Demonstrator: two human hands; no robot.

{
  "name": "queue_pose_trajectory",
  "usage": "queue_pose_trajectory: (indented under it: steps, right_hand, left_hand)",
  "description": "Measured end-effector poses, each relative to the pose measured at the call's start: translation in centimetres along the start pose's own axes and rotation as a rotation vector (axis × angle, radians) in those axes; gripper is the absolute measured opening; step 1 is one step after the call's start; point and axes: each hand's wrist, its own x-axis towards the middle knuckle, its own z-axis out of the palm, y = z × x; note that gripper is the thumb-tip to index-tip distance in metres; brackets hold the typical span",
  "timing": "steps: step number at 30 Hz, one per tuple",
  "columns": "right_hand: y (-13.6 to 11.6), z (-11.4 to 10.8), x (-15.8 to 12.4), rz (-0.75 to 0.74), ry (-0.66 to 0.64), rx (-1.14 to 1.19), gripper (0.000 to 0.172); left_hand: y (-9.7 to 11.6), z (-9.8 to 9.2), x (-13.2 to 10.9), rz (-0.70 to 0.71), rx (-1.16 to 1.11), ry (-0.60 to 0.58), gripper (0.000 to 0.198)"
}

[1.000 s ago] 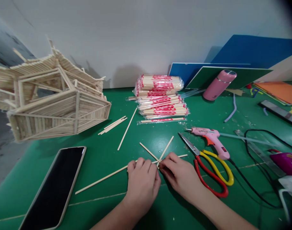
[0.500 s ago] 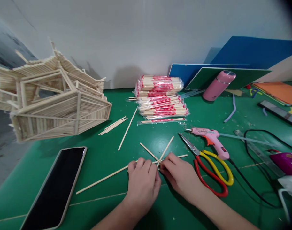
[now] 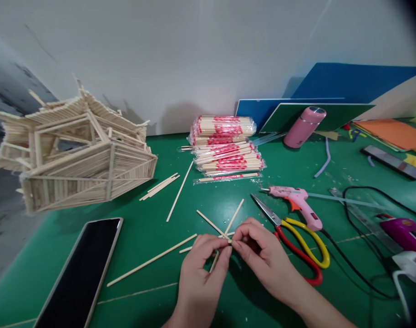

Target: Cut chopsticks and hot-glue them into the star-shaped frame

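My left hand (image 3: 203, 271) and my right hand (image 3: 267, 255) meet fingertip to fingertip over the table. Both are pinched at the near end of a thin wooden stick (image 3: 210, 222) that slants up to the left. Beneath it a second stick (image 3: 235, 213) runs up to the right, and a third, low stick (image 3: 185, 250) passes partly hidden under my hands. The exact contact point is covered by my fingers. Left of my hands lies a longer loose stick (image 3: 151, 260). Red-and-yellow-handled scissors (image 3: 301, 243) rest just right of my right hand.
A stick-built model (image 3: 88, 168) stands at the left, behind a phone (image 3: 80, 273). Wrapped chopsticks (image 3: 228, 150) are piled at the back, near loose sticks (image 3: 180, 191). A pink glue gun (image 3: 301, 202) with its black cord and a pink bottle (image 3: 305, 127) occupy the right.
My left hand has left the long stick and turned inward, its fingertips now beside the right hand's at the stick's end. The view has tilted slightly upward.
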Motion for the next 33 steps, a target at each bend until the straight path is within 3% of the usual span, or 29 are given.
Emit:
queue_pose_trajectory:
  steps: [4,8,14,23,26,30,33]
  right_hand:
    - [-0.3,0.0,-0.3,-0.035,0.022,0.003,0.009]
    - [-0.4,-0.2,-0.5,-0.11,0.014,-0.072,0.008]
    - [-0.3,-0.7,-0.6,-0.229,-0.021,-0.236,0.011]
    - [-0.8,-0.6,-0.4,-0.237,-0.033,-0.271,0.014]
    - [0.1,-1.6,-0.8,-0.186,0.107,-0.21,0.016]
    - [2.9,-5.0,-2.0,0.06,0.454,-0.327,0.018]
    - [5.2,-7.2,-3.4,0.217,0.549,-0.454,0.023]
  left_hand:
    - [0.4,0.2,0.0,-0.207,-0.182,0.031,0.008]
    - [0.6,0.4,0.1,-0.309,-0.317,0.045,0.008]
    - [0.9,0.5,0.2,-0.328,-0.34,0.053,0.007]
    - [0.9,0.6,0.6,-0.341,-0.336,0.063,0.007]
    - [1.0,0.6,0.6,-0.361,-0.362,0.086,0.007]
    - [0.9,0.4,0.3,-0.387,-0.378,0.103,0.008]
    - [0.7,0.3,0.3,-0.416,-0.417,0.098,0.009]
